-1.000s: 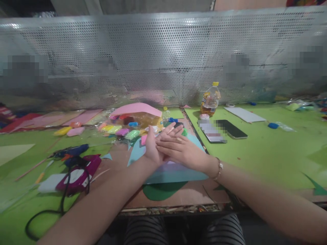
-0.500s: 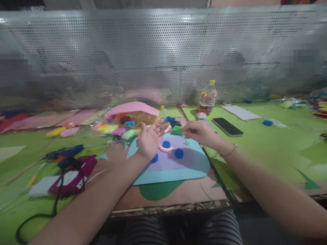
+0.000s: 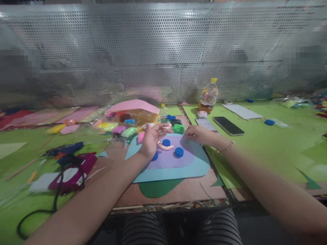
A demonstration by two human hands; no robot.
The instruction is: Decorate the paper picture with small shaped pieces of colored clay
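Observation:
My left hand (image 3: 151,141) hovers over the left side of a light blue paper sheet (image 3: 168,175) with a lilac panel (image 3: 168,163). Its fingers are apart and lightly curled, with nothing visibly gripped. Past the panel's upper right part, my right hand (image 3: 200,135) has its fingertips pinched together, right by a small green piece (image 3: 187,141); what they hold is hidden. Between the hands lie a blue bottle cap (image 3: 179,152), two more blue caps and a curved pale strip (image 3: 166,146). One cap is partly covered by my left hand.
Soft clay packets (image 3: 129,132) lie behind my left hand, a green packet (image 3: 178,128) between the hands. A glue gun (image 3: 67,149) and a magenta device (image 3: 74,173) with a black cord are left. A phone (image 3: 228,126) and a bottle (image 3: 208,97) are right, before a perforated metal screen (image 3: 163,51).
My right hand has come down and closer to the small green piece on the panel. My left hand has turned from palm-up to more sideways, its fingers curling a little.

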